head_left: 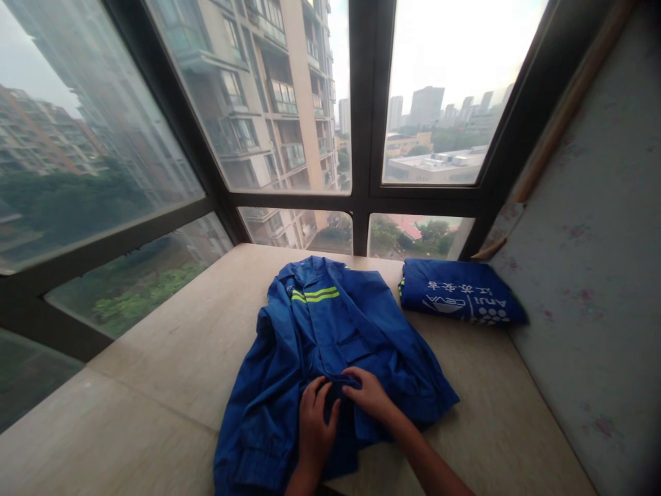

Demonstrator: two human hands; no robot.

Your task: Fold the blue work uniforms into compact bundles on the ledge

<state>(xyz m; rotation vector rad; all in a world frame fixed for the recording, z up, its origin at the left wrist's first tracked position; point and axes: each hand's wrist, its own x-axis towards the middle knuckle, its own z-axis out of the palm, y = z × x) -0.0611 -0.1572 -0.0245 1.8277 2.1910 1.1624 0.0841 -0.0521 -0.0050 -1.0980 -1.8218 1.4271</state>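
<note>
A blue jacket [320, 324] with yellow-green stripes across its chest lies spread on the pale sill, collar toward the window. My left hand [317, 420] rests on the lower front of the jacket, thumb apart from the curved fingers, and nothing shows between them. Just to its right, my right hand [368, 394] has its fingers bent at the jacket's front opening, pinching the edge of the cloth. Both sleeves lie along the sides, with the elastic cuffs nearest me.
A folded blue garment [459, 293] with white lettering lies at the back right, by the patterned wall [583, 331]. Dark-framed windows [361, 207] rise behind and left of the stone sill [170, 358].
</note>
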